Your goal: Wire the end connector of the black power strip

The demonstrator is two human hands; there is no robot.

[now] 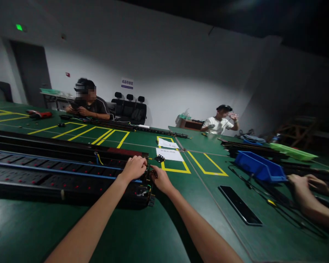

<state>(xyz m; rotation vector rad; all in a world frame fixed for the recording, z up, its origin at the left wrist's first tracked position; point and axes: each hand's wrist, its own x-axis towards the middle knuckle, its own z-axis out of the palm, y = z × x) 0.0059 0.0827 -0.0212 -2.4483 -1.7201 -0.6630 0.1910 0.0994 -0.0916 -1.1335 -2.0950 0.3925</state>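
Long black power strips [71, 181], with rows of sockets and small red parts, lie side by side on the green table [120, 237]. My left hand [134, 168] rests at their right end with its fingers curled down over the edge. Close beside it, my right hand [160, 178] is at the same end, fingers bent together against the end parts. Whatever lies between my fingertips is too small and dark to make out. Thin green and yellow wires show at the strip end. A small black bracket [159, 158] lies just beyond my hands.
A phone [240, 205], a blue bin [259, 167] and black cables [249, 182] are on the right, near another person's hands [301, 186]. Printed papers [169, 154] lie ahead. Two more people sit across the table. A red tool [40, 114] lies far left.
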